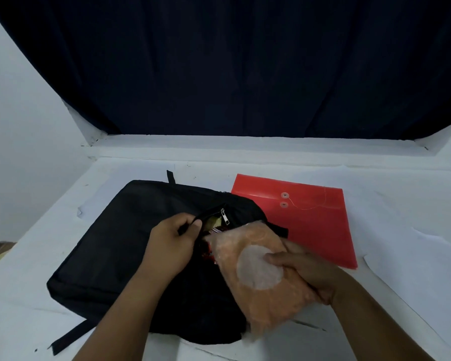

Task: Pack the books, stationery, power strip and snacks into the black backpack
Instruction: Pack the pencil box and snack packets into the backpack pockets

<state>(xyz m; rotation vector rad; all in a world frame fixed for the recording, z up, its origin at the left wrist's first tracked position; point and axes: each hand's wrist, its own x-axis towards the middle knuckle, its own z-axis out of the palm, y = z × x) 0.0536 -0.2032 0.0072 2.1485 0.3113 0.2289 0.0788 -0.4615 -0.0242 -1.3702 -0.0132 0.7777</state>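
Midway: left hand (171, 239) pinching backpack (120, 246) pocket open, right hand (301, 268) gripping snack bag (261, 280) at its mouth; red folder (313, 225) unpacked, right.

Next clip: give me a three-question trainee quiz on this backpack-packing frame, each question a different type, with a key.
1. True or false: the red folder lies on the table outside the backpack.
2. Which hand holds the snack bag? A) left B) right
3. Fill in: the left hand pinches the edge of the backpack's ____ to hold it open.

Key: 1 true. 2 B, the right hand. 3 pocket opening.
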